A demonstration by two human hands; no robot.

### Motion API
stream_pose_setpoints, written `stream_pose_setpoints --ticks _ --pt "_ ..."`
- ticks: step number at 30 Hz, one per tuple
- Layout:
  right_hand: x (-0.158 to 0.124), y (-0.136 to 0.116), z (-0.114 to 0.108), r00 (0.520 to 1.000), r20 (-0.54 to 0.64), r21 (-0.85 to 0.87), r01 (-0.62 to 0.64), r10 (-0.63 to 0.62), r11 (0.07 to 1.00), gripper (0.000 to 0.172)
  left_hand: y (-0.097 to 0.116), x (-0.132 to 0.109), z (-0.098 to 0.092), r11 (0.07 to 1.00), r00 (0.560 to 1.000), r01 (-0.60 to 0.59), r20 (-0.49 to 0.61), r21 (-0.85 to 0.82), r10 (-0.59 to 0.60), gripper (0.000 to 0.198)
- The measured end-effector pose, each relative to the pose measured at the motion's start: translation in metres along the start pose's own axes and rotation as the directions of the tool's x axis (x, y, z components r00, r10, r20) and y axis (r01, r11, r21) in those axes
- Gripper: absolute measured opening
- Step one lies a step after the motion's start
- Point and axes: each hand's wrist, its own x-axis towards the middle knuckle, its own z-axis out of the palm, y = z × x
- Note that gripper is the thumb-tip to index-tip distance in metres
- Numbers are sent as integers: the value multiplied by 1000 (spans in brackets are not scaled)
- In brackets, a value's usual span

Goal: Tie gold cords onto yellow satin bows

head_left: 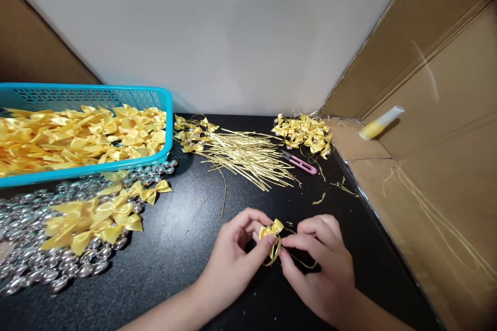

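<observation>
Yellow satin ribbon bow (276, 226) sits pinched between your left hand's (233, 256) thumb and fingers, above the near part of the black speckled tabletop (186, 248). Your right hand (326, 266) makes a narrow pinch just beside it, near a thin looped gold cord (310, 265); whether it grips the cord, I cannot tell. Toward the back edge lie straight metallic-gold strips (248, 158), with pink-handled snips (305, 164) beside them. Bows with gold cords (306, 132) pile at your back right corner. To your left, shiny silver oval beads (87, 269) front a turquoise plastic basket (169, 121).
</observation>
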Motion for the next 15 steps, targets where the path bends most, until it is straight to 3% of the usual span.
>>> stream_pose_setpoints --ticks 8,15 --pt "0 2 9 979 83 66 -190 185 979 7 -4 -6 3 957 981 -171 -54 236 189 8" --pt "3 0 8 926 236 208 -343 293 916 13 -5 -6 4 924 967 -219 -53 312 247 10"
